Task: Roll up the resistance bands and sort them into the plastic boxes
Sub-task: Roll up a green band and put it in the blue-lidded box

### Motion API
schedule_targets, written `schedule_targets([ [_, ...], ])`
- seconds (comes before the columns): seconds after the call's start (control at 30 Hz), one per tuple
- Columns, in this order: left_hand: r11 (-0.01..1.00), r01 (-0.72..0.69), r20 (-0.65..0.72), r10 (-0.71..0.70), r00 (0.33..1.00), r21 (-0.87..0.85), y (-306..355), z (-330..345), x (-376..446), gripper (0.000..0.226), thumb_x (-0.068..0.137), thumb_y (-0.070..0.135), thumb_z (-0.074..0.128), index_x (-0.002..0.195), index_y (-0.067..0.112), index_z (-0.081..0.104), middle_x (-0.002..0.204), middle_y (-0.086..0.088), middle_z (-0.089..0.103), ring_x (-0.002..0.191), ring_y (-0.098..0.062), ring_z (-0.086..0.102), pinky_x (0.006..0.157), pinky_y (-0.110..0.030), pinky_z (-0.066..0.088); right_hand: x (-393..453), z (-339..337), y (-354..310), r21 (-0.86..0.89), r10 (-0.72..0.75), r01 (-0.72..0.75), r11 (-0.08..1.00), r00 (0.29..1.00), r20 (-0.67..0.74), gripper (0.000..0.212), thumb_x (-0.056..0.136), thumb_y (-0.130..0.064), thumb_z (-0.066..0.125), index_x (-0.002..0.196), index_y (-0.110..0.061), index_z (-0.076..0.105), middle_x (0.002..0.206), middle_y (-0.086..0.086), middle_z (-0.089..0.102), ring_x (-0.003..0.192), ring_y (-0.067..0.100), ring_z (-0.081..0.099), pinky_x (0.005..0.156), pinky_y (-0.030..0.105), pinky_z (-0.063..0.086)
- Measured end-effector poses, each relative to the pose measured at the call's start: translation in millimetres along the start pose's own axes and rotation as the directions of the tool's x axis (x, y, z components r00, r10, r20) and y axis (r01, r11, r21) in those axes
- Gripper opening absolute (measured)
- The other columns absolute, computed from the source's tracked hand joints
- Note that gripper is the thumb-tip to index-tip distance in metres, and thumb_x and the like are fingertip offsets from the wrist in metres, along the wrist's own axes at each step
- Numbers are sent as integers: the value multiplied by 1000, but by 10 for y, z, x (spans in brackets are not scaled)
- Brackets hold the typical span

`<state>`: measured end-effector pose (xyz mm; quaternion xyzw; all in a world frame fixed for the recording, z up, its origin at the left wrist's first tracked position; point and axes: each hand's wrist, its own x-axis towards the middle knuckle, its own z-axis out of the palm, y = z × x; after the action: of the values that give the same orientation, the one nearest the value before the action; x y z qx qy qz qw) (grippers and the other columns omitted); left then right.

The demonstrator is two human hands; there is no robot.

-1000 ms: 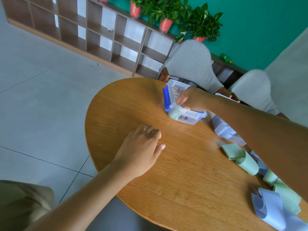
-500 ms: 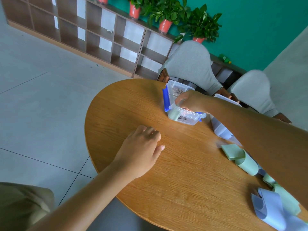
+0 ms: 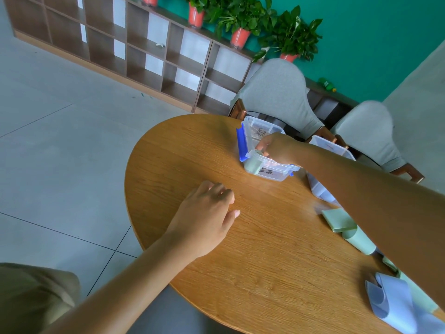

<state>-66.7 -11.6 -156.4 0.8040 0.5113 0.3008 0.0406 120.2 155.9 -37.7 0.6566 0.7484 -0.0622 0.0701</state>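
A clear plastic box [image 3: 269, 125] with blue latches stands at the far side of the round wooden table [image 3: 265, 273]. A rolled green band [image 3: 254, 163] stands in its near-left corner. My right hand [image 3: 280, 150] reaches into the box, and its curled fingertips pinch the top of that roll. My left hand [image 3: 207, 220] rests on the bare tabletop with loosely curled fingers, holding nothing. Loose green bands [image 3: 339, 221] and pale blue bands [image 3: 385, 300] lie at the right, partly hidden by my right forearm.
A second clear box [image 3: 330, 147] sits right of the first, mostly behind my arm. Two grey chairs [image 3: 277, 92] [image 3: 368, 131] stand past the table's far edge. A wooden shelf unit [image 3: 144, 44] with potted plants lines the green wall.
My right hand has stayed in the box, its fingers now drawn up to the top of the green roll. My left hand has not moved.
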Motion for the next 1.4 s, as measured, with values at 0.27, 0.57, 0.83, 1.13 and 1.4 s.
schedule_targets([
  [0.27,1000,10,-12,-10,1000,-4,3,11,1,27,99,46,48,106,22,59,105,8,61,102,-16,54,81,-33,51,-22,18,8,-49,1,-2,999,1000,-18,47,99,8,40,137,-12,59,141,6,56,126,23,53,87,20,37],
  [0.57,1000,-2,-1,2,1000,-25,-5,-6,1,30,101,47,44,111,22,59,109,8,61,104,-13,53,85,-32,51,-46,41,61,40,46,-44,998,997,-56,34,105,-22,37,127,-16,62,124,6,64,105,23,62,68,24,45],
  [0.83,999,12,16,-11,1000,-47,-34,-7,-15,31,100,47,43,111,22,60,111,9,60,106,-13,52,85,-30,51,-376,149,161,198,56,7,980,947,-315,30,105,-39,40,128,-26,56,117,2,62,86,17,61,57,23,44],
  [1.13,997,15,22,-13,1000,-70,-23,-17,-24,29,99,44,49,110,21,62,113,9,60,108,-15,51,82,-30,49,-1182,635,692,164,61,50,985,794,-605,15,100,-27,53,113,-23,56,113,0,61,103,19,54,86,45,53],
  [1.4,997,10,15,-9,1000,-72,-13,-1,-32,29,97,43,52,107,19,63,109,6,61,106,-18,52,81,-37,51,-1601,1002,1216,63,259,-263,963,828,-497,35,88,-32,71,117,-20,57,118,6,61,110,28,54,89,47,51],
])
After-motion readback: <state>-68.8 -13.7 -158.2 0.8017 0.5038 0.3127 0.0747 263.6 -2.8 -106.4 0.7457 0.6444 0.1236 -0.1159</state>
